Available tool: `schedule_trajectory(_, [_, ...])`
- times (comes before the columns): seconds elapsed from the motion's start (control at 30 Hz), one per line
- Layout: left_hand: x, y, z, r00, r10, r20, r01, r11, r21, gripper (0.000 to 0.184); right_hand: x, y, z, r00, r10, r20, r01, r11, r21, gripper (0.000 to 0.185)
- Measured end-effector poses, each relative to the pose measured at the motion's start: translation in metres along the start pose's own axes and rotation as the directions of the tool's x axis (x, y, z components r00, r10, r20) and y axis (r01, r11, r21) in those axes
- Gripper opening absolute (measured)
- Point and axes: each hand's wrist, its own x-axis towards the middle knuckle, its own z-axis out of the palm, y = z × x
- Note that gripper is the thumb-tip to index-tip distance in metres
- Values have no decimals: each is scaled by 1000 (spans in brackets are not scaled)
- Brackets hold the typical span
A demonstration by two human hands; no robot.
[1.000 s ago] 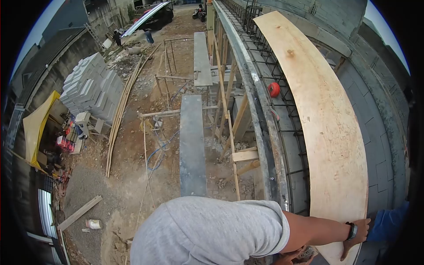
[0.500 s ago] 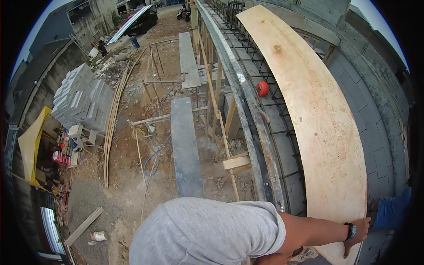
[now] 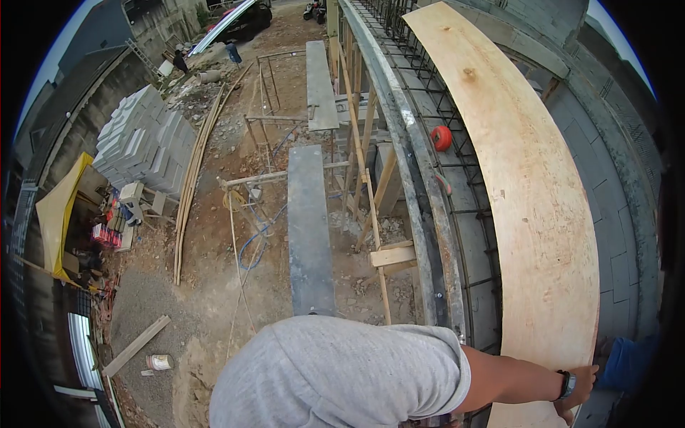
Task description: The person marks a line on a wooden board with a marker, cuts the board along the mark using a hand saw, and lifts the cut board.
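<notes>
So the main thing here is a long pale wooden board (image 3: 542, 214), lying lengthwise along the top of the wall (image 3: 462, 182), over the rebar (image 3: 471, 211). Its long axis runs away from the person, far end pointing ahead and a bit left, near end down by the body and running out of view. It looks bowed to the right, though that could well be the wide lens. Can't tell if it's touching the rebar.

Left hand (image 3: 579, 386) is on the right edge of the board close to the near end: fingers hooked over that edge, thumb on the upper face, so it's gripping it. There's a watch (image 3: 567, 385) on that wrist, and some blue cloth (image 3: 628, 364) just past the hand. Right hand is out of sight, can't tell what its fingers are doing.

A round red thing (image 3: 442, 138) sits between the board's left edge and the wall's left edge. Down left of the wall, two grey planks (image 3: 310, 228) run roughly lengthwise too, end to end with a small gap.
</notes>
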Motion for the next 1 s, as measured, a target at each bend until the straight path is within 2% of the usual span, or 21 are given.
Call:
schedule_trajectory(0.13, [-2,2,-3,1000,-18,5,19,999,-26,80,-24,45,18,980,-39,-193,23,996,-83,38])
schedule_trajectory(0.23, [-9,0,-8,1000,-23,-7,23,1000,-10,73,-53,106,43,906,-133,-402,57,979,-196,34])
schedule_trajectory(0.27, [-9,2,-7,1000,-22,-14,22,1000,-5,71,-56,120,48,905,-134,-404,58,979,-195,34])
schedule_trajectory(0.3, [-7,3,-3,999,-39,-35,38,999,-12,66,-58,128,51,817,-310,-487,195,942,-272,29])
schedule_trajectory(0.33, [-4,4,1,997,-57,-56,56,998,-21,61,-52,129,48,765,-412,-495,286,906,-312,25])
schedule_trajectory(0.37, [-2,4,4,994,-75,-76,73,997,-30,56,-29,81,2,887,-395,-239,245,841,-482,23])
schedule_trajectory(0.4, [-1,5,7,995,-70,-73,70,997,-12,53,-10,52,-25,953,-302,23,248,732,-635,22])
schedule_trajectory(0.47, [0,3,7,996,-60,-65,61,998,23,48,9,50,-28,986,-151,-72,128,958,-258,20])
schedule_trajectory(0.5, [0,4,4,998,-55,-42,56,998,40,46,15,51,-28,992,-66,-106,62,997,-42,19])
schedule_trajectory(0.53, [-1,4,-1,999,-50,-19,51,997,58,45,20,54,-25,988,-24,-155,32,998,49,19])
schedule_trajectory(0.73, [-6,6,-11,999,-43,20,40,993,113,41,28,64,-8,952,-102,-289,40,976,-215,18])
schedule_trajectory(0.9, [-8,9,-18,998,-64,18,61,989,138,44,20,86,-2,957,-162,-241,51,911,-410,19])
schedule_trajectory(1.0, [-8,9,-17,997,-74,4,72,987,145,47,19,88,-3,958,12,-287,-47,992,-117,18])
